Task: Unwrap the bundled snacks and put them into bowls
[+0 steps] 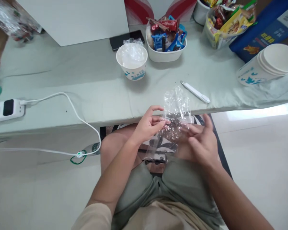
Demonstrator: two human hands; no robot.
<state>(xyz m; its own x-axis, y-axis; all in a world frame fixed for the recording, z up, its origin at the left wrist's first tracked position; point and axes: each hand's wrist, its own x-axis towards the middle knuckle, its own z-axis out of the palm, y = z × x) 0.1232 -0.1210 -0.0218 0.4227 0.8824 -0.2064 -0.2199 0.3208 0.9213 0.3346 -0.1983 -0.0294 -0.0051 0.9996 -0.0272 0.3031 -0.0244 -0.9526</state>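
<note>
A crumpled clear plastic bag (176, 110) hangs over the table's front edge, above the person's lap. My left hand (150, 124) pinches its left side between thumb and fingers, with the index finger raised. On the other side, my right hand (204, 143) is blurred by motion. Its thumb and fingers are apart, and the fingertips reach up to the bag's right side, touching or just behind it. A white utility knife (195, 91) lies on the table just beyond the bag, to the right.
A paper cup (132, 62) stuffed with clear plastic stands on the cloth-covered table (91, 73). Behind are a white tub (166, 56) of snacks and a black phone (115, 44). Stacked paper cups (252, 72) lean at right. A power strip (7, 110) trails a white cable (73, 107).
</note>
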